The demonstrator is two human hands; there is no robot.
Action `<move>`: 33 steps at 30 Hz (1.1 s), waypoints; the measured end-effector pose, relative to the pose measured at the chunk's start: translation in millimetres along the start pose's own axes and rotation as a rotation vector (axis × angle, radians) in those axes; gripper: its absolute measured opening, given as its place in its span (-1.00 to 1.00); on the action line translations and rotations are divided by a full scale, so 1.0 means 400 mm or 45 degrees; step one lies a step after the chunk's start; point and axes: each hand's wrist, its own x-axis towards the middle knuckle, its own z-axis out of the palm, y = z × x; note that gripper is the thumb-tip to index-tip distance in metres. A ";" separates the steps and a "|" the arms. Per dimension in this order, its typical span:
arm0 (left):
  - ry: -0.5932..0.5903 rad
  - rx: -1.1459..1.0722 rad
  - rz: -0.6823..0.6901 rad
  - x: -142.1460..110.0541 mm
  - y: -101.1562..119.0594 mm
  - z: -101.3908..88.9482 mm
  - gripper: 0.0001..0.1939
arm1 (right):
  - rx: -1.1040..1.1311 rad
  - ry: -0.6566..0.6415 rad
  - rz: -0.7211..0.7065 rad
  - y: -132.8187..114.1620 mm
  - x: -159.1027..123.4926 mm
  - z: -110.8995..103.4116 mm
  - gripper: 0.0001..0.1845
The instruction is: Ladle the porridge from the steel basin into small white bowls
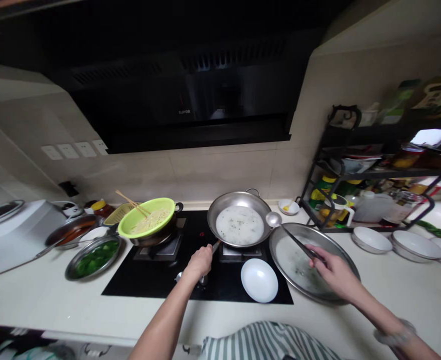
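Note:
My left hand [201, 261] is closed around the handle of a metal wok [213, 212], which sits on the right burner with a white, milky soup [239, 225] flecked with green in it. In my right hand [327, 267] is the dark handle of a ladle [274, 219], its metal bowl near the wok's right rim. Below that hand lies a wide steel basin [350, 265] holding more of the whitish liquid. A white bowl [259, 280] rests on the front right of the black hob [138, 280].
On the left burner, a green colander [125, 229] of noodles with chopsticks [132, 202] sits over a dark pot. Left of it is a metal dish of leafy greens [96, 257]. A black rack [378, 175] of bottles and several bowls [371, 239] stand right. A range hood [190, 100] hangs above.

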 end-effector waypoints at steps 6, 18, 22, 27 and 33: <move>-0.008 0.008 -0.011 -0.001 0.003 -0.004 -0.52 | -0.241 -0.149 -0.191 -0.108 0.111 0.065 -0.56; -0.011 -0.025 -0.002 -0.004 0.004 -0.005 -0.50 | -0.133 -0.294 -0.106 -0.136 0.203 0.111 -0.77; -0.004 -0.015 0.001 -0.005 0.004 -0.006 -0.52 | -0.057 -0.278 -0.063 -0.144 0.203 0.112 -0.80; -0.010 -0.016 0.003 -0.002 0.002 -0.003 -0.52 | 0.060 -0.330 0.012 -0.167 0.183 0.115 -0.77; -0.010 0.004 -0.002 0.002 0.000 0.000 -0.52 | 0.551 -0.329 0.408 -0.158 0.169 0.091 -0.83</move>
